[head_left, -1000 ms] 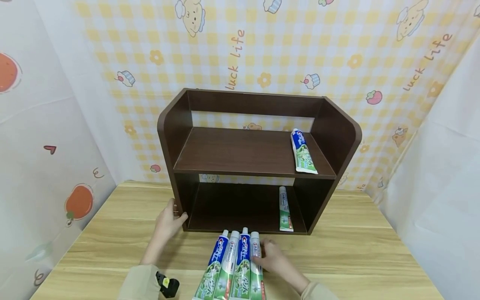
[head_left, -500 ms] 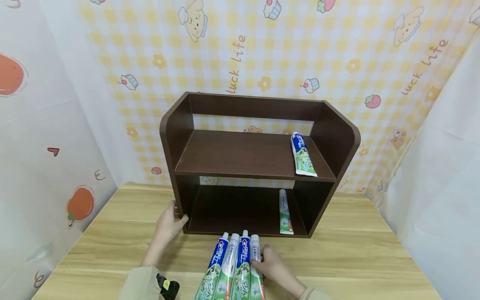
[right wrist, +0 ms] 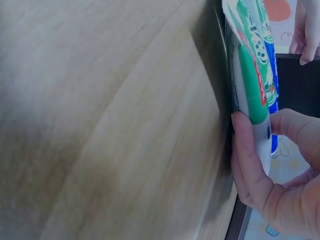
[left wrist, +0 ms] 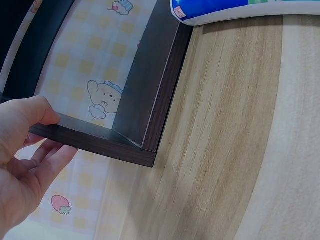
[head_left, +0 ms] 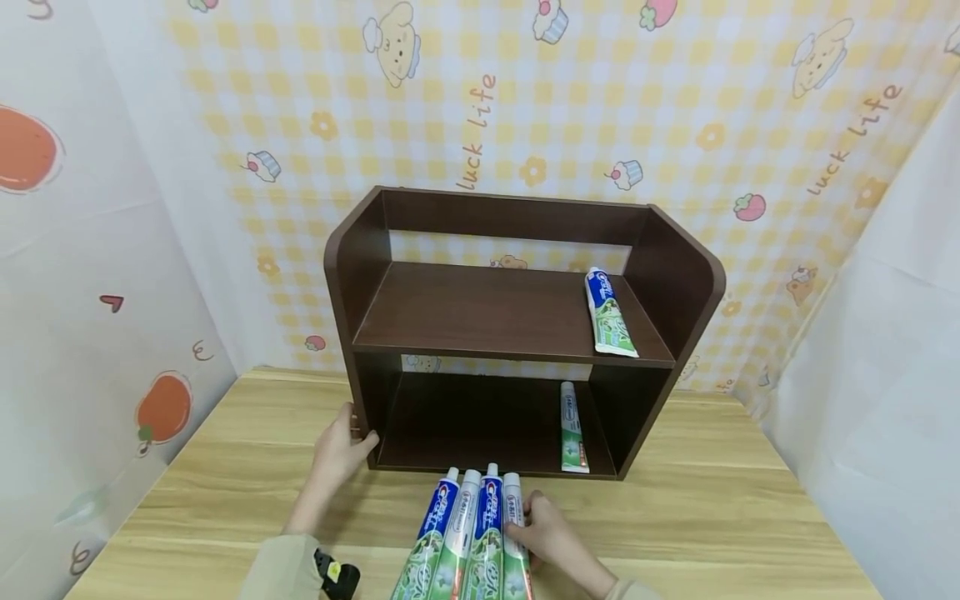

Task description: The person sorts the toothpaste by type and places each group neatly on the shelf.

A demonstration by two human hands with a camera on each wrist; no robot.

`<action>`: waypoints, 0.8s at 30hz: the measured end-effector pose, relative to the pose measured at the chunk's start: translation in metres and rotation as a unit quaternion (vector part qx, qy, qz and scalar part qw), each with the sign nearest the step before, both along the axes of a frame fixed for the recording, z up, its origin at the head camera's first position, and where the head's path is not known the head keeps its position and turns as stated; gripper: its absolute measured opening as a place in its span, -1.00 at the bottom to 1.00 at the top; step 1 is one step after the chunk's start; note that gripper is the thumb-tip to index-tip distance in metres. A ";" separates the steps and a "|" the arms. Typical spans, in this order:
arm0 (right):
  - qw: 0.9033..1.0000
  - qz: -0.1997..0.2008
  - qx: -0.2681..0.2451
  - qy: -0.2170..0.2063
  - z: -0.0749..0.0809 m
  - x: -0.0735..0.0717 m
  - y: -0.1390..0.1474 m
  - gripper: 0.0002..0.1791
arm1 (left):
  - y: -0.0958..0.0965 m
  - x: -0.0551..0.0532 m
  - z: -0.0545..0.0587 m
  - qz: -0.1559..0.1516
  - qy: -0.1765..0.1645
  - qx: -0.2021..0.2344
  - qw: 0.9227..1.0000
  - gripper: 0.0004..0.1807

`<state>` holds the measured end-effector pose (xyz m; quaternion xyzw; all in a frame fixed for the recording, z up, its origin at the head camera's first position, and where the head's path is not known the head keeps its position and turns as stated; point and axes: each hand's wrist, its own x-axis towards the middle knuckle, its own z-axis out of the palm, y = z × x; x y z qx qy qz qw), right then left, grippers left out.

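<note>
My left hand [head_left: 337, 450] holds the lower left side panel of a dark brown two-tier shelf [head_left: 457, 304]. In the left wrist view, the thumb lies on one face of the panel and the fingers on the other. My right hand [head_left: 553, 537] pinches the rightmost toothpaste tube [head_left: 514, 508], white and green, between thumb and fingers. That tube lies at the right end of a side-by-side row, with a blue-and-green toothpaste tube [head_left: 489, 508] next to it. Further left are another white-and-green tube [head_left: 463, 517] and another blue-and-green tube [head_left: 435, 521]. Their lower ends are cut off.
On the upper tier, a blue-and-green toothpaste tube [head_left: 609, 312] lies near the right wall. A white-and-green tube [head_left: 572, 429] lies on the right of the lower tier. The shelf stands on a wood-grain table [head_left: 712, 500], before a yellow checked backdrop [head_left: 480, 108].
The head view has shifted slightly, so the scene sits a little lower in it. Both hands keep their places on the shelf panel and the rightmost toothpaste tube.
</note>
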<state>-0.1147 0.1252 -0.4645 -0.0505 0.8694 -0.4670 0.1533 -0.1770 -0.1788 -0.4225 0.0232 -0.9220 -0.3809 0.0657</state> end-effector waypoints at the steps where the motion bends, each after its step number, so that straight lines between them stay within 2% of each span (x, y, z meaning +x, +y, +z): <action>1: 1.000 0.001 -0.003 -0.001 0.000 0.000 0.000 -0.71 | 0.000 0.000 0.000 0.000 0.002 0.001 1.000 -0.42; 8: 1.000 -0.001 -0.012 -0.004 0.005 -0.004 0.003 -0.71 | 0.000 0.000 0.000 -0.001 0.009 0.003 1.000 -0.51; 16: 1.000 0.010 -0.008 0.020 0.010 -0.011 0.005 -0.67 | 0.000 0.000 -0.001 -0.003 0.005 0.002 1.000 -0.43; 24: 1.000 -0.002 0.000 0.025 0.015 -0.018 0.004 -0.65 | -0.001 0.000 -0.001 -0.004 -0.004 0.008 1.000 -0.36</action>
